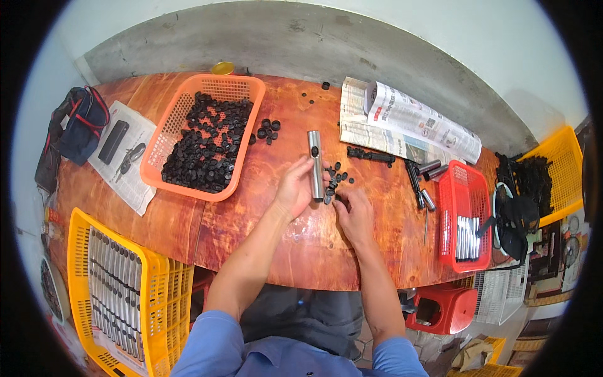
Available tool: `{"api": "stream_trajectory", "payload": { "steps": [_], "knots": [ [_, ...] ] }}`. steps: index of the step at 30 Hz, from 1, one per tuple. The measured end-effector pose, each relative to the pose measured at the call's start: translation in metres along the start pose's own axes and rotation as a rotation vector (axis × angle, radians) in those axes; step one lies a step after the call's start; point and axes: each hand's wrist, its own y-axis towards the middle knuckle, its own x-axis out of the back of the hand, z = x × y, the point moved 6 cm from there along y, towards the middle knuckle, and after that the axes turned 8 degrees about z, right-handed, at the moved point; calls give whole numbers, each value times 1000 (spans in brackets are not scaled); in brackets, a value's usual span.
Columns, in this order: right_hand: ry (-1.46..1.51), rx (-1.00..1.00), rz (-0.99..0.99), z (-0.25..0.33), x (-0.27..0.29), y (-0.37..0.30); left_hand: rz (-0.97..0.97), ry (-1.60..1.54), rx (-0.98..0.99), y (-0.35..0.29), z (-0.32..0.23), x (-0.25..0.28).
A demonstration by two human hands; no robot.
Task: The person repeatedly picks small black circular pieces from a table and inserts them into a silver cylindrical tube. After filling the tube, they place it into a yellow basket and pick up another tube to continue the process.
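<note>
My left hand [295, 188] is closed around a shiny metal tube [316, 173], held nearly upright over the table. A small black round plug [315, 151] sits on the tube's side, near my left fingertips. To the right of the tube, a loose cluster of small black caps [339, 176] lies on the wood. My right hand [355, 217] is at the near edge of that cluster, its fingers curled and drawn together. Something dark shows at those fingertips, but its shape is mostly hidden.
An orange basket [168, 182] heaped with black caps stands at the left. Metal tubes fill a yellow crate [151, 264] at lower left and a red basket [465, 257] at right. Rolled newspaper [427, 125] lies at the back, and black rods [414, 185] lie beside the red basket.
</note>
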Motion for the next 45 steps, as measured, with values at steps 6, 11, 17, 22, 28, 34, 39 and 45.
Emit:
{"api": "stream_trajectory", "payload": {
  "steps": [6, 11, 17, 22, 28, 34, 39, 45],
  "knots": [
    [-49, 11, 7, -8, -1, -2, 1, -5, 9, 1, 3, 2],
    [289, -259, 51, -17, 7, -8, -58, -19, -53, 2, -9, 10],
    [395, -236, -77, -6, 103, -20, -81, -24, -20, 3, -14, 19],
    [459, -156, -219, 14, 136, -7, -21, -32, -22, 4, -14, 20],
    [585, -121, -334, 24, 123, 9, -28, -29, -27, 5, -16, 19],
    [618, 83, -365, 53, 128, 27, 32, 16, -42, 7, -16, 18],
    [463, 163, -462, 54, 120, 26, 24, 4, -34, 5, -15, 13],
    [-218, 465, -489, 52, 94, 42, 92, -16, -24, 8, -14, 4]
  ]
}}
